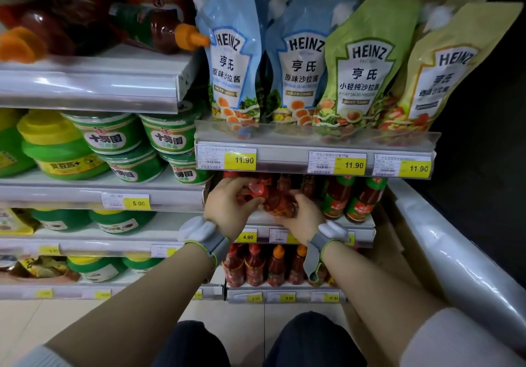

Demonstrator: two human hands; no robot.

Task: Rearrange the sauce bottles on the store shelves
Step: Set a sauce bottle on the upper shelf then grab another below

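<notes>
Gripping a red sauce bottle (277, 203) from both sides, the person holds it tilted, cap toward the upper left, right at the front edge of the middle shelf (367, 225). The left hand (227, 205) curls its fingers round the neck and red cap; the right hand (306, 218) wraps the labelled body from below. Both wrists carry grey straps with white modules. Just right of the hands, two upright green-labelled bottles (354, 198) stand side by side on that same shelf, and more red bottles crowd behind, partly hidden. One shelf down, a row of small red bottles (262, 265) with red and orange caps stands upright behind yellow price tags. Above the hands, four Heinz pouches (301, 67), two blue, one green, one yellow, lean in a line over tags reading 11.90. Off to the left, green tubs (109, 136) are stacked on neighbouring shelves, and a brown bottle with an orange cap (170, 35) lies on its side up top.
</notes>
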